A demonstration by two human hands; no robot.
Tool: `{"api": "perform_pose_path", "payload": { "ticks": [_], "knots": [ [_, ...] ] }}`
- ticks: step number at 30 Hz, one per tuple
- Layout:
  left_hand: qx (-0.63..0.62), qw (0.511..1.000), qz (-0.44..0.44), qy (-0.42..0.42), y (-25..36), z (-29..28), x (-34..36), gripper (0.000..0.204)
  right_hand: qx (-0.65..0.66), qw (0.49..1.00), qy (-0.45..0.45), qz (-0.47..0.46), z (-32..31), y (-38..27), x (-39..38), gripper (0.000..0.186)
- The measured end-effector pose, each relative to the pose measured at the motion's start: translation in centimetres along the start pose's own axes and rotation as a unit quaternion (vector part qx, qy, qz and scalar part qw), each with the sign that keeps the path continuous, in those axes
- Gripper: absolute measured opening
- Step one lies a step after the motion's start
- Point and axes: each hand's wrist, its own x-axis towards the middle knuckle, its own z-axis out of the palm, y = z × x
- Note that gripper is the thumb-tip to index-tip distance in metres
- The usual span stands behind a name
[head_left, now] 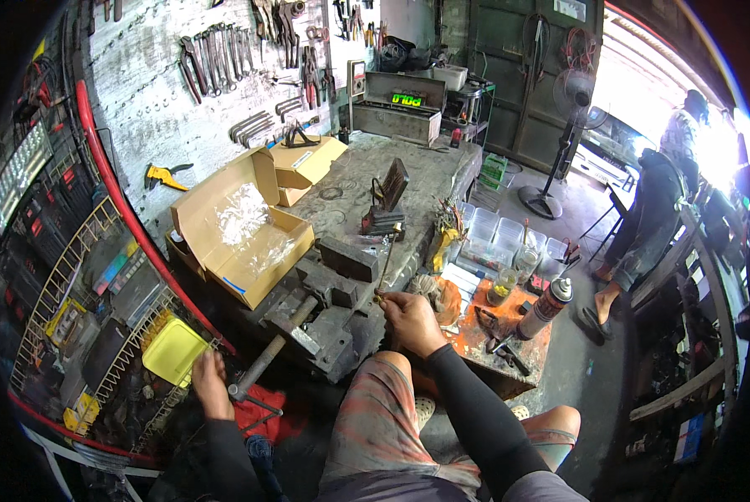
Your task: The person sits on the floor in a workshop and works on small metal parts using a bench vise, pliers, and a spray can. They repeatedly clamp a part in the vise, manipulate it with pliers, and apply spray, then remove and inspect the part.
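Observation:
My right hand point(410, 325) is closed, pinching the lower end of a thin metal rod point(387, 261) just right of the vise jaws. The rod points up and away over the workbench point(333, 201), with a small brass-coloured piece at its far end. Below it, the grey bench vise point(329, 311) stands at the bench's near edge. My left hand point(211, 385) is off to the left with loosely curled, parted fingers, holding nothing. It is beside the vise's handle bar point(262, 364) and the yellow plastic tray point(174, 350).
An opened cardboard box point(262, 280) with clear plastic inside lies left of the vise. To the right, an orange-topped stand point(521, 368) carries a spray can point(546, 309), jars and tools. Clear bins point(496, 234) stand behind it. Beyond a standing fan point(542, 201), a person point(651, 213) is at the right.

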Motion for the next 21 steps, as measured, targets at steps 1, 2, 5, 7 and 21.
{"api": "perform_pose_path", "payload": {
  "ticks": [1,2,5,7,21],
  "knots": [
    [0.020,1.000,0.001,0.006,-2.8,-2.2,-0.4,0.018,-0.027,1.000,0.005,-0.015,0.4,0.1,0.5,0.032],
    [0.009,1.000,0.020,-0.003,-6.7,-4.2,-0.4,0.023,-0.066,0.997,0.022,-0.044,0.7,0.3,1.2,0.031],
    [0.121,0.924,-0.321,-0.168,-10.8,-6.7,-4.0,0.039,-0.096,0.994,0.009,-0.043,0.0,0.2,2.3,0.029],
    [0.048,0.864,-0.451,-0.220,-12.6,-5.5,-6.6,0.053,-0.122,0.990,0.000,-0.077,0.3,0.0,3.2,0.027],
    [-0.456,0.861,-0.025,-0.222,7.8,-2.9,5.6,0.057,-0.146,0.984,0.032,-0.101,1.5,0.7,4.8,0.027]
  ]
}}
